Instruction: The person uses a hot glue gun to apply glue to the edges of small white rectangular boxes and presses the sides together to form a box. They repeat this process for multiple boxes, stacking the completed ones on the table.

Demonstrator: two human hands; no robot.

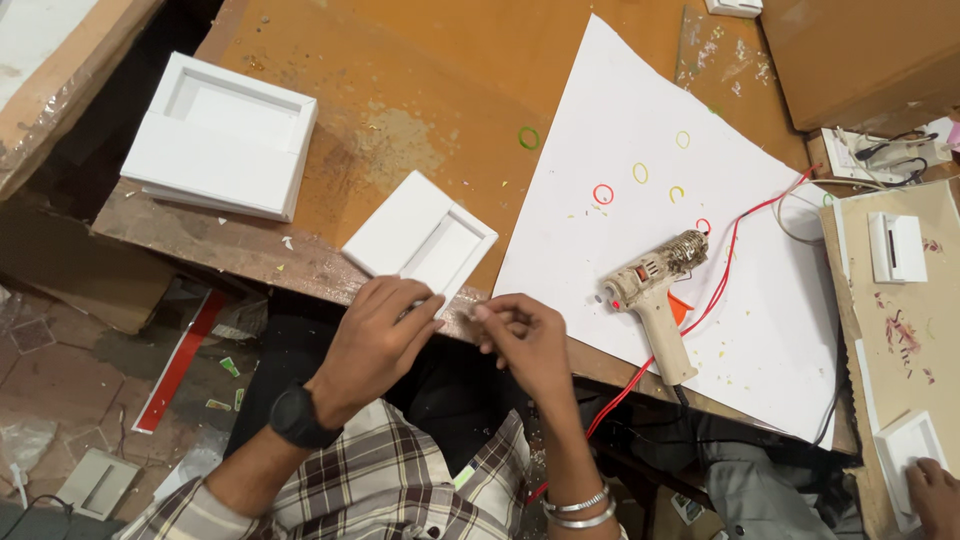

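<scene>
While left hand (378, 335) covers white frame (422, 240) corner, right hand (520, 340) pinch unclear

We wear a plaid shirt in cream, brown and dark checks, its sleeve (380, 490) rolled back above the wrist. On our left hand (375, 340) side sits a black wristwatch (297, 417) with a broad dark band. Below our right hand (525, 340), two slim silver bangles (578, 508) ring the wrist, and dark trousers cover our lap
</scene>
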